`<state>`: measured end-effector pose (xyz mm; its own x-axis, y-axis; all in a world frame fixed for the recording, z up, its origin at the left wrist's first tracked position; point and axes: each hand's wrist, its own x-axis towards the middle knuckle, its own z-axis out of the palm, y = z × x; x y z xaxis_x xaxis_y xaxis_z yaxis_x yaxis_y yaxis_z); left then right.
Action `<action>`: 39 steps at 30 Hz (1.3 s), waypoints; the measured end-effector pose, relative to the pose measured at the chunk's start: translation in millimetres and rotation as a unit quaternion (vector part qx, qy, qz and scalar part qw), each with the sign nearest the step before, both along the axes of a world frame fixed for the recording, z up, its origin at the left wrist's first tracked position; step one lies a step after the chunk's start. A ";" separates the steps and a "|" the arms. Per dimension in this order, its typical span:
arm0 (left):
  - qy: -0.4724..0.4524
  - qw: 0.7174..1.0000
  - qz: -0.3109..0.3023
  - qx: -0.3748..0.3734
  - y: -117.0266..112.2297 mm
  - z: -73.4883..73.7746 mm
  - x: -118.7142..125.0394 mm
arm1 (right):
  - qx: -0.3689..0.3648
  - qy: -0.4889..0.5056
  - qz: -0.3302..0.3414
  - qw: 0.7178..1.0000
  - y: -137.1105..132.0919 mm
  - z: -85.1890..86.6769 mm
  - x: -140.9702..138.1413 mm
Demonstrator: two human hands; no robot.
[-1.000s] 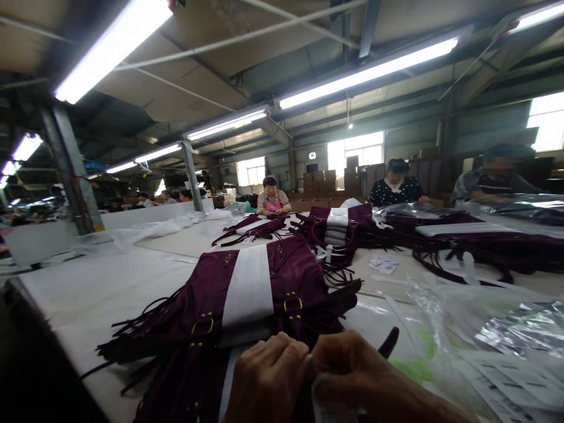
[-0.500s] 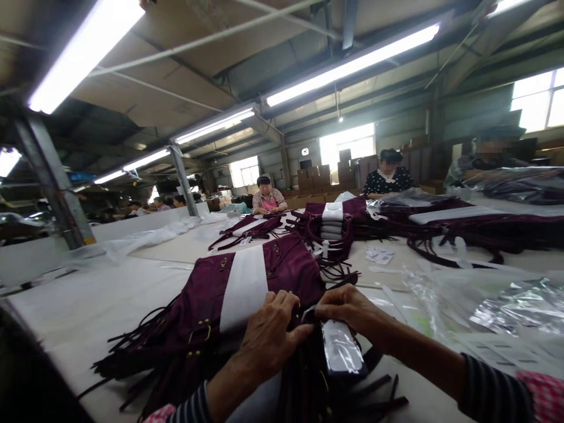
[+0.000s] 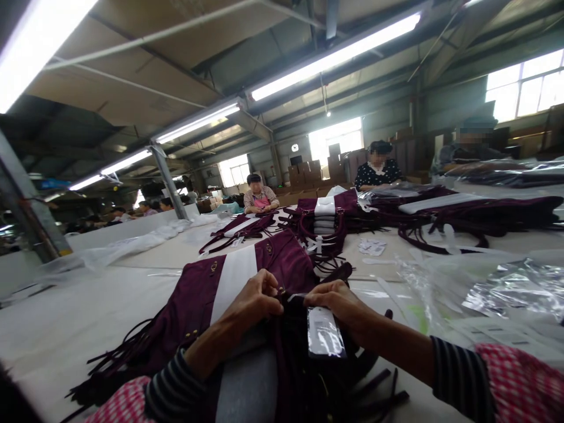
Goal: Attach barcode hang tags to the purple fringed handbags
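Purple fringed handbag [image 3: 282,258] lies near on the white table [image 3: 106,305], left hand [image 3: 259,296] against it, grip unclear, while the right hand [image 3: 332,298] pinches the plastic-sleeved hang tag's [image 3: 325,336] top, apparently to steady it

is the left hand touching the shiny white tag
Apart. The head view shows a strip of dark material between the left hand and the shiny white tag, which lies to its right.

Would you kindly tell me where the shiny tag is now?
The tag is just below the right hand, low and right of centre in the head view.
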<state>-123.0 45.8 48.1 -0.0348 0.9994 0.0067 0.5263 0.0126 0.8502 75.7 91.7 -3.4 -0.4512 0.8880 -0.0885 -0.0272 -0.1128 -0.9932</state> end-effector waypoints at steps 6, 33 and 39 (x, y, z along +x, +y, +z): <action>-0.040 0.999 -0.009 0.007 2.7 -6.0 -0.3 | 0.001 0.004 -0.008 1.000 -1.9 -2.3 -16.8; 0.114 0.988 -0.061 0.084 -1.0 1.0 -15.7 | -0.079 0.153 0.064 0.983 -13.1 -17.8 -43.4; 0.169 0.974 -0.054 0.142 -2.1 -2.9 -11.4 | -0.090 0.194 0.084 0.973 -12.1 -21.0 -40.9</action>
